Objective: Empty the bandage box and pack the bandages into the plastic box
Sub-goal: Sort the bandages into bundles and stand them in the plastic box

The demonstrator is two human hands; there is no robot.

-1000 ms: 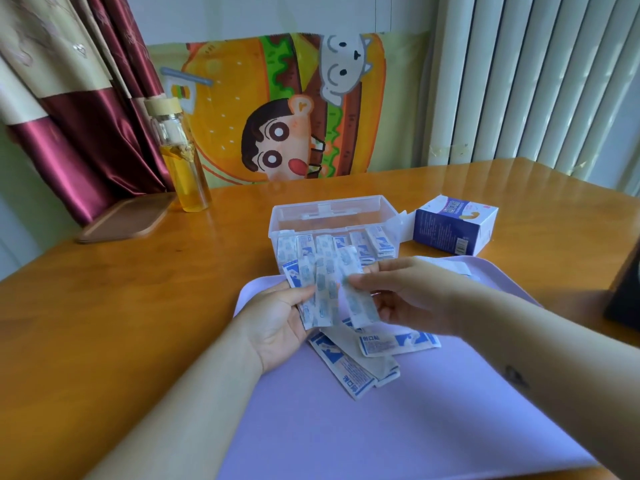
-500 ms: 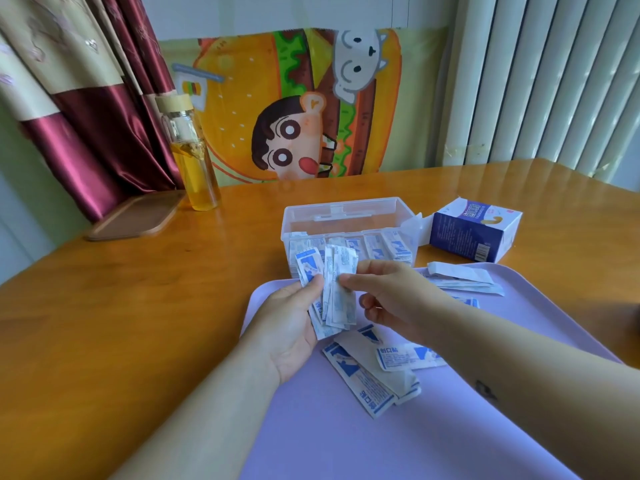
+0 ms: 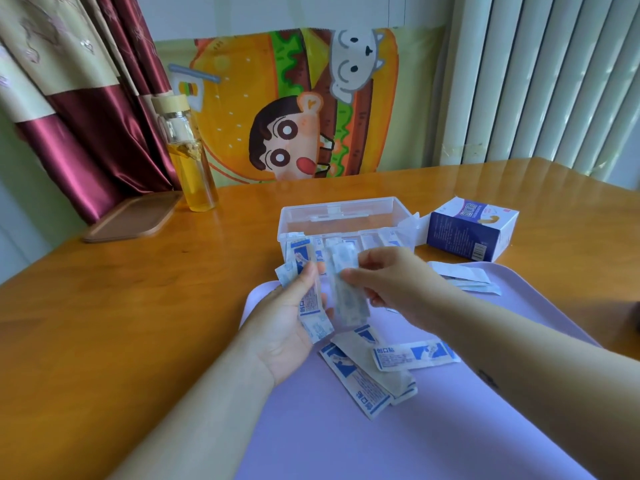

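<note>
Grips bandages (image 3: 310, 308) in left hand (image 3: 285, 327), pinches a second stack (image 3: 349, 297) in right hand (image 3: 396, 282), over lilac mat (image 3: 415, 431) on wooden table (image 3: 138, 306) beside maroon curtain (image 3: 90, 140).

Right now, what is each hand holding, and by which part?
The left hand holds a few wrapped bandages around their middle; the right hand pinches a second bunch near its upper half.

"创口贴" stands in blue on the flat wrapper (image 3: 415, 355), at 3 o'clock in the loose pile on the mat (image 3: 450, 438). The long wrapper (image 3: 360, 386) at 6 o'clock bears the same three characters, upside down. The held wrapper (image 3: 309, 306), pinched in the left hand (image 3: 284, 327), shows "创口"; what follows cannot be made out. The bandage box (image 3: 467, 233) at 2 o'clock carries a barcode, large characters and fine print, all unreadable. The strips (image 3: 348, 296) in the right hand (image 3: 391, 282) are blurred.
</note>
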